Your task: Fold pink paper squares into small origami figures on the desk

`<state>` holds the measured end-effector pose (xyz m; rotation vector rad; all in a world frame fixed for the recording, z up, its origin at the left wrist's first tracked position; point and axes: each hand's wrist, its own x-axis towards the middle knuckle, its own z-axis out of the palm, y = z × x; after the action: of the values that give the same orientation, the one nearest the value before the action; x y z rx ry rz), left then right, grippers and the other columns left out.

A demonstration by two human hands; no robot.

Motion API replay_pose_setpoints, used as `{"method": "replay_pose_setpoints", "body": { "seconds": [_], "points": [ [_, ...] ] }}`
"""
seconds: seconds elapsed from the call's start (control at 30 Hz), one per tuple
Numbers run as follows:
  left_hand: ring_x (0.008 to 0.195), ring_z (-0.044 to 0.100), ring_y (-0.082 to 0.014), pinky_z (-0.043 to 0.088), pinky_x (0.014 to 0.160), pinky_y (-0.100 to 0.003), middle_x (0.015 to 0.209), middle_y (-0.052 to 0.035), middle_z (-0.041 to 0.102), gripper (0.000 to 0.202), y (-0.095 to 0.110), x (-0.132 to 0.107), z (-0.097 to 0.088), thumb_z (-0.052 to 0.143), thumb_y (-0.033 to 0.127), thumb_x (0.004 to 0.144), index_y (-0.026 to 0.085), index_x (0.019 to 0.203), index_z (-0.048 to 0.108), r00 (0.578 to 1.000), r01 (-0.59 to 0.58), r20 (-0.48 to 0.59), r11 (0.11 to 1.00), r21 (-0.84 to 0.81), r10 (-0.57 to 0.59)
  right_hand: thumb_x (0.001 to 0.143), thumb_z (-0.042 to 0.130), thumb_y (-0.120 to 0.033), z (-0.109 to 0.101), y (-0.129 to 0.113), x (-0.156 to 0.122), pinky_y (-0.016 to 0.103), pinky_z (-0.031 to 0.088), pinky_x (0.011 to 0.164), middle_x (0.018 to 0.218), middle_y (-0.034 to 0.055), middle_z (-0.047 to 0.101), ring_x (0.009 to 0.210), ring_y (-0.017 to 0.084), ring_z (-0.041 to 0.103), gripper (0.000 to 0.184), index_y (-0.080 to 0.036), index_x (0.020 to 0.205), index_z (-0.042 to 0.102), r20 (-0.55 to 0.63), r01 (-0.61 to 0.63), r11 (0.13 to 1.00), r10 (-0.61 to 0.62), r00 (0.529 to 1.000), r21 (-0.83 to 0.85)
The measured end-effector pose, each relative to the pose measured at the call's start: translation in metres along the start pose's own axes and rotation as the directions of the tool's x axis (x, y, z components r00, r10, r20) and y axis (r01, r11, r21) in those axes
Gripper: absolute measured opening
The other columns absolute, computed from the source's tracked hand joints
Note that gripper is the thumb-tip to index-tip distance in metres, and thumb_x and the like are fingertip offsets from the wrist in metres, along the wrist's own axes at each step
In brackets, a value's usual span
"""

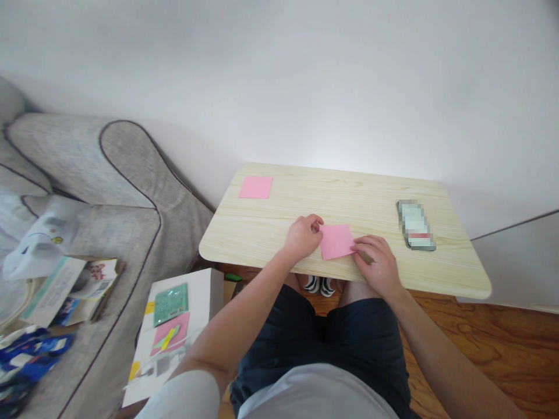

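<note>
The left hand (304, 237) is curled inward; opposite its fingertips (320, 220), the right hand (379, 265) is held, thumb (365, 265) below fingers (367, 241); both forearms (247, 305) are extended.

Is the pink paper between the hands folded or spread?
Apparently spread: the pink paper shows no visible crease, but hidden layers cannot be excluded.

Presents nothing legible anywhere. Shows only pixelated blocks on the phone (416, 225), blurred print on the pale box (55, 291), and an indistinct yellow mark (56, 240) on the white bag (37, 250).
</note>
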<state>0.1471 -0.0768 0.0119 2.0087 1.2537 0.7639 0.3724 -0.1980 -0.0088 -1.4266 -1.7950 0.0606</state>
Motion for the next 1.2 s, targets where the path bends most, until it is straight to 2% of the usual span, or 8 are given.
{"method": "replay_pose_setpoints", "body": {
  "seconds": [0.17,0.3,0.47,0.6,0.7,0.9,1.07,1.2],
  "points": [
    [0.101,0.063,-0.0273,0.05,0.093,-0.043,0.094,-0.0047,0.076,0.023,0.001,-0.006,0.001,0.064,0.02,0.086,0.026,0.106,0.073,0.998,-0.058,-0.023,0.994,0.095,0.06,0.092,0.066,-0.02,0.0,0.001,-0.001,0.052,0.054,0.103,0.111,0.0054,0.076,0.111,0.027,0.067,0.017,-0.028,0.102,0.076,0.0,-0.03,1.0,0.03,1.0,-0.009],
    [0.111,0.061,-0.0295,0.048,0.1,-0.048,0.109,-0.0056,0.075,0.026,0.0,-0.015,0.0,0.064,0.018,0.085,0.026,0.107,0.074,0.992,-0.089,-0.069,0.982,0.164,0.102,0.092,0.066,-0.019,0.0,0.002,-0.001,0.051,0.054,0.102,0.109,0.0055,0.076,0.11,0.027,0.067,0.016,-0.027,0.102,0.076,0.004,-0.041,0.999,0.041,0.999,-0.013],
    [0.123,0.057,-0.0283,0.045,0.109,-0.047,0.123,-0.0054,0.071,0.03,0.001,-0.03,-0.005,0.062,0.014,0.084,0.027,0.109,0.074,0.985,-0.128,-0.088,0.976,0.177,0.145,0.092,0.065,-0.02,0.0,0.001,-0.001,0.052,0.054,0.102,0.109,0.0055,0.076,0.109,0.028,0.067,0.016,-0.027,0.102,0.075,0.012,-0.057,0.998,0.057,0.998,-0.013],
    [0.123,0.058,-0.027,0.044,0.111,-0.046,0.123,-0.0031,0.073,0.039,0.003,-0.036,-0.009,0.063,0.009,0.077,0.027,0.11,0.074,0.98,-0.201,0.034,0.968,0.151,0.198,0.092,0.064,-0.019,0.0,0.001,0.0,0.052,0.054,0.1,0.107,0.005,0.077,0.108,0.028,0.067,0.017,-0.028,0.102,0.075,0.016,-0.06,0.998,0.06,0.998,-0.013],
    [0.122,0.059,-0.0274,0.043,0.112,-0.046,0.121,-0.003,0.074,0.036,0.003,-0.038,-0.009,0.065,0.013,0.079,0.028,0.111,0.074,0.97,-0.242,0.079,0.957,0.159,0.232,0.092,0.064,-0.018,0.0,0.001,0.0,0.051,0.054,0.1,0.105,0.0044,0.077,0.106,0.028,0.067,0.018,-0.028,0.103,0.074,0.009,-0.057,0.998,0.058,0.998,-0.013],
    [0.12,0.059,-0.0261,0.043,0.109,-0.045,0.121,-0.0021,0.075,0.023,0.005,-0.038,-0.006,0.067,0.02,0.086,0.027,0.106,0.075,0.966,-0.256,0.071,0.949,0.184,0.247,0.093,0.066,-0.02,-0.002,0.0,0.0,0.048,0.055,0.097,0.103,0.0041,0.076,0.103,0.026,0.067,0.016,-0.028,0.104,0.074,0.002,-0.074,0.997,0.074,0.997,-0.021],
    [0.118,0.06,-0.0257,0.043,0.106,-0.045,0.118,-0.0034,0.076,0.014,0.005,-0.037,-0.004,0.065,0.032,0.094,0.027,0.102,0.076,0.973,-0.23,0.055,0.957,0.179,0.223,0.095,0.066,-0.026,-0.002,-0.001,0.001,0.047,0.056,0.098,0.106,0.0054,0.075,0.104,0.026,0.068,0.014,-0.028,0.106,0.074,-0.025,-0.167,0.986,0.167,0.986,0.012],
    [0.118,0.06,-0.026,0.043,0.106,-0.045,0.116,-0.003,0.077,0.013,0.003,-0.036,-0.003,0.065,0.032,0.095,0.027,0.1,0.076,0.974,-0.225,0.04,0.959,0.174,0.221,0.094,0.068,-0.032,0.0,0.001,0.003,0.046,0.054,0.101,0.111,0.0053,0.076,0.107,0.026,0.07,0.016,-0.027,0.109,0.074,-0.027,-0.243,0.969,0.245,0.969,0.047]
  ]
}}
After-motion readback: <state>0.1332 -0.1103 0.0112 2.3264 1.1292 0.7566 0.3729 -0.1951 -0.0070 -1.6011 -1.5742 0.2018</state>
